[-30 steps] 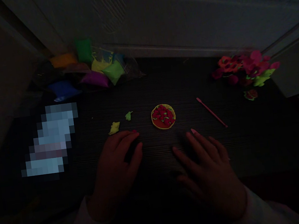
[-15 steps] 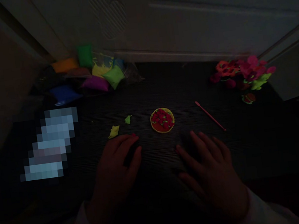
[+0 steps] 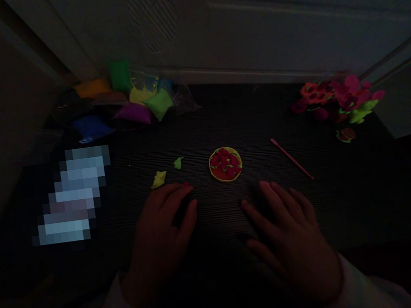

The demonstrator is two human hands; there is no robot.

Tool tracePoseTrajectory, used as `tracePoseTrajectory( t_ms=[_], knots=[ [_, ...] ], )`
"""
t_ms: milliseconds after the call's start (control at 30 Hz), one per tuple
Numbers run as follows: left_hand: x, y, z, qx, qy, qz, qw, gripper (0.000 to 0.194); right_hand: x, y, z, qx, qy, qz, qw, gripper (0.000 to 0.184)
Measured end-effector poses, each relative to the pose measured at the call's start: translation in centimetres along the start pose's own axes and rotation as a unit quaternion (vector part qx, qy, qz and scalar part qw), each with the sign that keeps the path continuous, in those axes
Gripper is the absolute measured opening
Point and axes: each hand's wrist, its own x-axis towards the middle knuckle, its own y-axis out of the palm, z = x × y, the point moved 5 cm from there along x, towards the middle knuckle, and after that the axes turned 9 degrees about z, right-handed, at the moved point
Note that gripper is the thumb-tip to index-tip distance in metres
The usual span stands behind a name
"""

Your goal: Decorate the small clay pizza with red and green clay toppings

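Note:
My left hand (image 3: 163, 233) rests on the dark table with its thumb apart from the bent fingers; a small red bit of clay (image 3: 186, 184) shows just beyond its fingertips. My right hand (image 3: 292, 236) is spread, palm down, with the index fingertip on the tabletop; whether something lies under that fingertip is too dark to tell. Between and beyond both hands lies a round yellow-rimmed clay piece (image 3: 220, 174) topped with red and green bits. Close to my left fingers are a yellow clay lump (image 3: 159, 179) and a small green clay piece (image 3: 178, 163).
A pink modelling stick (image 3: 291, 159) lies right of the round piece. Colourful clay flowers (image 3: 349, 94) and a small red-green clay piece (image 3: 346, 135) sit at the right. Several clay packets (image 3: 161, 103) are heaped at the back left, near a pixelated rectangle (image 3: 77, 191).
The whole view has shifted slightly to the right. My right hand's longer fingers have moved a little, and a red speck by its index fingertip no longer shows. My left hand looks unchanged.

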Motion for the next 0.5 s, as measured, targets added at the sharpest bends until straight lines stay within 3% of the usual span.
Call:
tracePoseTrajectory(
  t_ms=[500],
  knots=[
    [-0.06,-0.03,-0.06,0.0,0.015,-0.007,1.0,0.023,-0.3,0.25,0.13,-0.003,-0.018,-0.006,1.0,0.049]
  ],
)
